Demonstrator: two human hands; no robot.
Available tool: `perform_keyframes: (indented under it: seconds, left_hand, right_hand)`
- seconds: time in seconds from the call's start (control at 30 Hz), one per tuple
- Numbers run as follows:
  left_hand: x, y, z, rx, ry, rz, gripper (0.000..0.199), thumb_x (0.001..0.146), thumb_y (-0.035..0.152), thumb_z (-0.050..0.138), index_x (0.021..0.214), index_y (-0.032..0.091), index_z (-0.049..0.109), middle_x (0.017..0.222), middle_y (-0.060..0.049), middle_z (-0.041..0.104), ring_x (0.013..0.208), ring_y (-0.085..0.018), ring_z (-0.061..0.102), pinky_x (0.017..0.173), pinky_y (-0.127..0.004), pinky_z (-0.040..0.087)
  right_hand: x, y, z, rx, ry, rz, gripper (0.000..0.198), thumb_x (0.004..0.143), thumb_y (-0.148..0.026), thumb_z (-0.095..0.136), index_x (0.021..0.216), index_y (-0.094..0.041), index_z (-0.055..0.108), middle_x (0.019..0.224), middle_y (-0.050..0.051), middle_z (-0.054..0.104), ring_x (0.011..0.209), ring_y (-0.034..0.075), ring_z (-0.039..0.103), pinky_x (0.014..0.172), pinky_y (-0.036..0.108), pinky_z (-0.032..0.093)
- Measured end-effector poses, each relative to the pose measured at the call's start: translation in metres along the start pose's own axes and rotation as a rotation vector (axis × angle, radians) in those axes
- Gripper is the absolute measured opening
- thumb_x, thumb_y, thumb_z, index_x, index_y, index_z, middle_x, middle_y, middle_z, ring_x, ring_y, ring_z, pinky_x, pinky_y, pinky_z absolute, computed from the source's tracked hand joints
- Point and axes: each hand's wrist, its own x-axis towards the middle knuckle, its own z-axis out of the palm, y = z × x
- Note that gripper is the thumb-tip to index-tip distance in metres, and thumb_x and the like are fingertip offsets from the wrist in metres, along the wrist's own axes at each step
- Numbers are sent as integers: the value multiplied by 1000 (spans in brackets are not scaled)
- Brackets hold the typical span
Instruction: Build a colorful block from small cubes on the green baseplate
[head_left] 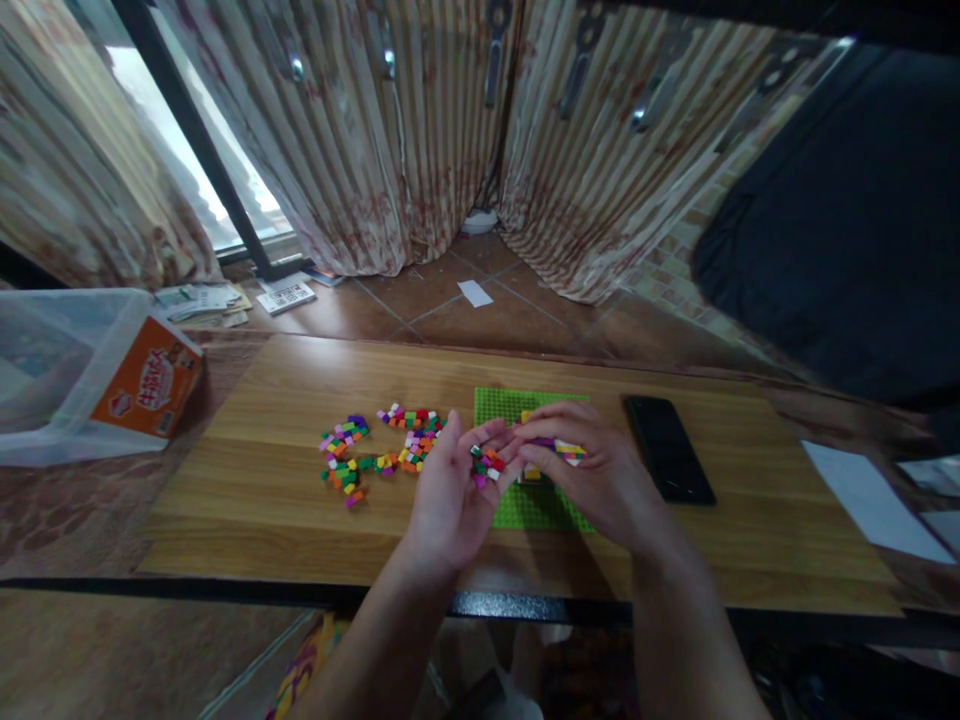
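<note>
My left hand (450, 490) is cupped palm up, with several small building bricks (489, 466) in red, white, green and pink lying in it. My right hand (600, 470) reaches in from the right, fingers bent and pinched together close to my left fingertips; what sits between them is too small to make out. Both hands are over a green studded baseplate (540, 517). A cluster of joined bricks (568, 450), yellow, purple and white, stands on the plate, partly hidden by my right hand.
Loose coloured bricks (345, 470) lie scattered on the wooden table (247, 480), left of the baseplate. A black phone (669, 450) rests to the right. Beyond the table's left end stands a clear plastic bin (67, 400); white paper (874, 500) lies past the right end.
</note>
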Motion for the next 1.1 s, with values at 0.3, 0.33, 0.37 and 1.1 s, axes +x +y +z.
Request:
perform_keyframes:
  seconds: [0.3, 0.33, 0.37, 1.1]
  left_hand:
    - [-1, 1, -1, -47, -58, -16, 43, 90, 49, 50, 85, 9, 65, 85, -10, 60, 71, -13, 57, 64, -22, 50]
    - [-2, 1, -1, -49, -62, -20, 42, 89, 49, 51, 85, 9, 65, 84, -10, 60, 70, -13, 56, 64, -22, 50]
    - [-2, 1, 0, -53, -63, -22, 41, 90, 48, 51, 84, 9, 65, 84, -10, 60, 70, -13, 56, 64, -22, 50]
    - [4, 1, -5, 109, 215, 71, 17, 89, 17, 52, 81, 8, 65, 75, -7, 65, 57, -7, 55, 52, -17, 44]
  right_hand:
    - [-2, 0, 15, -94, -137, -72, 16, 84, -22, 67, 92, -33, 75, 105, 2, 67, 104, 23, 57, 91, 45, 43]
    - [-2, 0, 15, -96, -133, -76, 15, 84, -21, 68, 90, -33, 75, 104, 2, 67, 103, 23, 57, 91, 45, 43]
    - [-1, -1, 15, -93, -129, -76, 14, 84, -22, 68, 88, -33, 75, 103, 1, 67, 102, 23, 58, 91, 45, 43]
    - [0, 38, 6, -150, 99, 16, 4, 79, -25, 71, 77, -24, 75, 91, 4, 66, 91, 22, 60, 83, 40, 46]
